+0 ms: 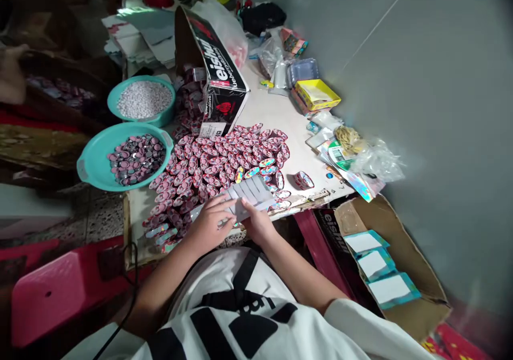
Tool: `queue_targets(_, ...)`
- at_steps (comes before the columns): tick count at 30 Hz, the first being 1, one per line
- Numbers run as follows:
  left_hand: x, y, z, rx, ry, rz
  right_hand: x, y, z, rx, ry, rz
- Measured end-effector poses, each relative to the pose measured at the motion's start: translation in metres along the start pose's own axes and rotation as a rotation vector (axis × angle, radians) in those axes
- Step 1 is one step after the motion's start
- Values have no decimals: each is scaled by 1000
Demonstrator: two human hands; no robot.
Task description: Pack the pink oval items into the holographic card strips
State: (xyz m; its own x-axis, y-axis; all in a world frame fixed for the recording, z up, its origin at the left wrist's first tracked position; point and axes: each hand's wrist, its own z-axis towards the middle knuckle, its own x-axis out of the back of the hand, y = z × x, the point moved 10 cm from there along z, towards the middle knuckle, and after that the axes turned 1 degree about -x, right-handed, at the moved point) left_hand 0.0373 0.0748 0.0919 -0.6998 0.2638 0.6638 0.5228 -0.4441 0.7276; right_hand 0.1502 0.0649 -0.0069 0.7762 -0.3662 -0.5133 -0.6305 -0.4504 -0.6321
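Note:
A pale grey-white piece of card (251,192) with dark parallel lines across it is held in front of me, above the table's near edge. My right hand (258,222) grips its near right part, thumb on top and the other fingers hidden underneath. My left hand (214,221) is closed on its left side, with fingers laid across the surface and the thumb bent close to them. Just beyond the card, many small pink-and-red oval printed pieces (208,159) stand packed together on the white table (276,103). One similar piece (303,180) lies apart at the right.
A turquoise basin (94,159) holds pink and silvery round pieces; another basin (170,109) holds small white pieces. A black carton (226,90) lies tipped beyond them. Plastic bags and a yellow box (320,94) line the wall. An open carton (404,242) stands lower right; a pink stool (50,298) lower left.

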Motion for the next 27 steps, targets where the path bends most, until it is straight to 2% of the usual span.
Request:
queue_targets(2,9,1,3,107,185,25,3,-9,4,-15,-55,-22)
queue_targets(4,18,-6,5,267,302,84,1,-18,8,-41,-140,-57)
queue_targets(5,19,-13,5,360,305,102,2,-22,10,-51,-167,-72)
queue_targets(8,16,-35,-1,625,203,106,12,-37,23,-46,-174,-93)
queue_targets(10,19,-44,-9,737,164,115,20,-46,33,-24,-162,-82)
queue_targets(14,24,-50,-23,823,178,105,30,-52,46,-33,-125,-87)
queue_targets(16,35,-43,-26,800,288,228,29,-59,46,22,-92,-147)
queue_targets(18,47,-27,-26,715,428,366,22,-77,42,183,-32,-238)
queue_targets(20,48,-14,-23,602,500,303,4,-101,31,405,-14,-404)
queue_targets(21,44,-12,-20,550,500,175,-13,-111,23,518,-56,-529)
queue_targets(22,39,-10,-16,498,486,8,-36,-115,13,627,-151,-688)
queue_targets(24,28,-7,-10,416,442,-345,-83,-105,-13,817,-431,-1072)
queue_targets(25,25,-8,-8,407,431,-480,-100,-93,-26,891,-561,-1258)
queue_targets(27,27,-18,-14,485,499,-599,-116,-72,-46,998,-723,-1546)
